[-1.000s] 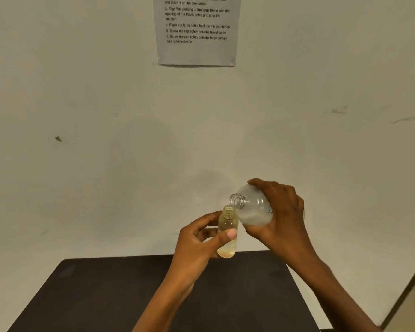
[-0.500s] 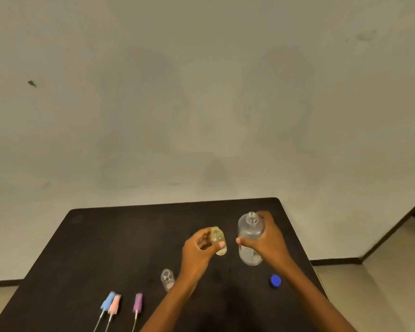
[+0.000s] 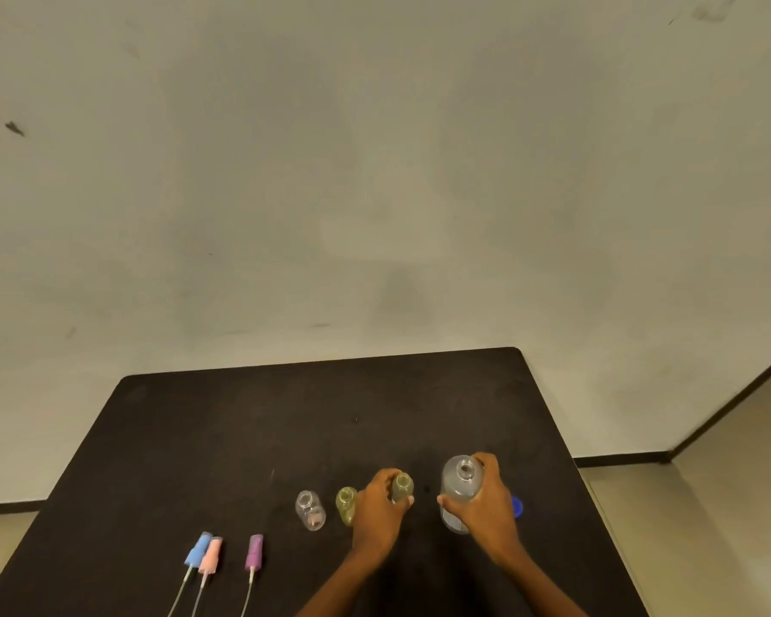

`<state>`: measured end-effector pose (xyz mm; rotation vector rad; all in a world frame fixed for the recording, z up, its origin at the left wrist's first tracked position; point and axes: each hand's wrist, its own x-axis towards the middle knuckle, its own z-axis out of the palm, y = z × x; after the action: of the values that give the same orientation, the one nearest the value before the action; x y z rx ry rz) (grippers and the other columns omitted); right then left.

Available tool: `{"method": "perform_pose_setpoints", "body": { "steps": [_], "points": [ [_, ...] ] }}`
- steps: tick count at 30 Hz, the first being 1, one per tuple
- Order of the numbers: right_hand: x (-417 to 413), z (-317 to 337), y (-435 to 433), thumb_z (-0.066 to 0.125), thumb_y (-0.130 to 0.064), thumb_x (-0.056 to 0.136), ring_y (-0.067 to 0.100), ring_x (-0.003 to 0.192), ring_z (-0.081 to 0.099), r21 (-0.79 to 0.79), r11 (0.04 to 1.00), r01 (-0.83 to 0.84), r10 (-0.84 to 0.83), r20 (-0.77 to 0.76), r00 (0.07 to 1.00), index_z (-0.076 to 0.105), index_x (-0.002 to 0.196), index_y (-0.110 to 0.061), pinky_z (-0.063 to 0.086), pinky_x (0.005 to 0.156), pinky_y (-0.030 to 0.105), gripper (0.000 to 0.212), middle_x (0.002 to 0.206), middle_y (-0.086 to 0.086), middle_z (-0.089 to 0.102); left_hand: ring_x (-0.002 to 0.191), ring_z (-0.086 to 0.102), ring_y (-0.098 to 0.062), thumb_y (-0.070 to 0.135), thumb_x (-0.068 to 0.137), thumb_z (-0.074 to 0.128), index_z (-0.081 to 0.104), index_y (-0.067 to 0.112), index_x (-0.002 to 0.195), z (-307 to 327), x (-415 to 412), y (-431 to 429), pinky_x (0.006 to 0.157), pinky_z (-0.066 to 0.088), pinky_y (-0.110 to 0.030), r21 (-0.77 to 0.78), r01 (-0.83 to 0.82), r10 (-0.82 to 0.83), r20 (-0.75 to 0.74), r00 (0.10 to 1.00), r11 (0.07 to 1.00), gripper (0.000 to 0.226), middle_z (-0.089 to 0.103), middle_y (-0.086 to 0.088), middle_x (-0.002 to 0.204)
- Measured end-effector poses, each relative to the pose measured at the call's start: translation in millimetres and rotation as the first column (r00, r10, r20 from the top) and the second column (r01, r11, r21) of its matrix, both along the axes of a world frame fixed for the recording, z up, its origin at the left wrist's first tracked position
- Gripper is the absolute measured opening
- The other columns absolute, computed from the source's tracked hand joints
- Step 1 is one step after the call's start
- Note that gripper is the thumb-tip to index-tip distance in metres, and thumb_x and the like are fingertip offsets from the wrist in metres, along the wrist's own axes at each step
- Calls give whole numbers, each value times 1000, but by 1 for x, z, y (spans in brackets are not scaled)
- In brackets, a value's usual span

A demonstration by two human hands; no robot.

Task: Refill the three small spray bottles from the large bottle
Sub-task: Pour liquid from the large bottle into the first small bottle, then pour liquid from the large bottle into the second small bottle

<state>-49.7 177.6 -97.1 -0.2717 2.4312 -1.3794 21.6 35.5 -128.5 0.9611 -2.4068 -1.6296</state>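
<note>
Gripping a small bottle (image 3: 402, 486) between thumb and curled fingers, the left hand (image 3: 380, 507) holds it upright at or just above the table (image 3: 286, 416) — whether its base touches I cannot tell. Its mouth is open and it carries a yellowish liquid. Just to the right, the right hand (image 3: 486, 503) wraps around the large bottle (image 3: 458, 485), which stands upright with its uncapped neck facing up. Its body looks pale and see-through, and its fill level is hard to read. A blue cap (image 3: 518, 506) peeks out from behind that hand.

Outward to the left, a second small bottle (image 3: 347, 505) stands just beside the left hand, also yellow-green inside. Next to it stands the clear small bottle (image 3: 310, 510), uncapped and seemingly empty but for a faint pinkish tint near its base. This one, I judge, is next to fill — it lies left of the left hand, past the second bottle, its long axis vertical, and the left hand is far nearer to it than the right. Three spray heads (image 3: 210, 556), blue, pink and purple, lie at the front left, tubes toward the person, well apart from the bottles.
</note>
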Motion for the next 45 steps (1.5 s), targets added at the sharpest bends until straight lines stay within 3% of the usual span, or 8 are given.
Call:
{"method": "perform_pose_setpoints", "body": {
  "steps": [5,9,13,20,24,28,33,45],
  "points": [
    [-4,-11,5,84,-9,59,7,89,54,-14,1000,-15,16,8,1000,36,106,-25,44,83,21,69,95,-13,50,83,62,-7,5,78,66,58,19,100,-6,0,4,77,50,-18,-2,13,-13,17,1000,1000,28,64,7,86],
    [-2,-15,11,83,-8,61,6,92,55,-56,998,-31,32,21,999,38,108,-27,42,71,12,67,99,-12,52,84,63,-6,2,79,64,56,23,97,-10,4,4,75,51,-18,51,1,-2,35,999,999,29,65,7,89],
    [-1,-18,12,83,-7,61,7,93,55,-89,995,-33,36,27,999,38,110,-25,45,83,19,69,101,-11,51,88,62,-6,0,80,62,55,24,99,-11,6,4,76,49,-17,57,-16,14,36,999,998,31,64,7,92],
    [-2,-20,11,91,-22,48,6,90,51,-135,991,-15,29,101,995,37,112,-20,39,80,16,84,98,-13,48,129,42,-13,7,76,69,34,20,140,-8,21,9,109,36,-35,34,-5,2,104,995,999,74,46,4,138],
    [0,-20,13,83,-6,62,6,95,53,-139,990,-31,36,34,999,37,113,-25,41,78,14,72,102,-14,50,118,50,-7,19,80,67,46,33,128,16,45,12,93,45,-26,-165,-87,90,9,996,982,54,52,17,125],
    [0,-17,12,83,-3,61,5,93,54,-134,990,-39,42,19,999,38,111,-21,41,81,18,69,100,-12,51,107,40,-5,20,80,68,58,26,117,37,51,-1,76,32,-13,-378,-209,179,-113,977,902,39,49,10,118],
    [0,-13,11,82,-1,61,5,91,53,-131,991,-41,44,17,999,38,111,-20,41,87,25,70,98,-13,49,121,43,-19,14,79,69,56,19,121,29,42,-18,96,37,-26,-292,-282,260,-114,959,914,43,49,1,128],
    [2,-11,12,83,-3,61,3,92,51,-126,991,-37,41,29,999,36,114,-22,39,86,21,73,100,-15,48,118,51,-19,0,81,62,49,11,128,6,36,-19,101,38,-27,-184,-205,215,36,976,961,50,53,-7,129]
  ]
}}
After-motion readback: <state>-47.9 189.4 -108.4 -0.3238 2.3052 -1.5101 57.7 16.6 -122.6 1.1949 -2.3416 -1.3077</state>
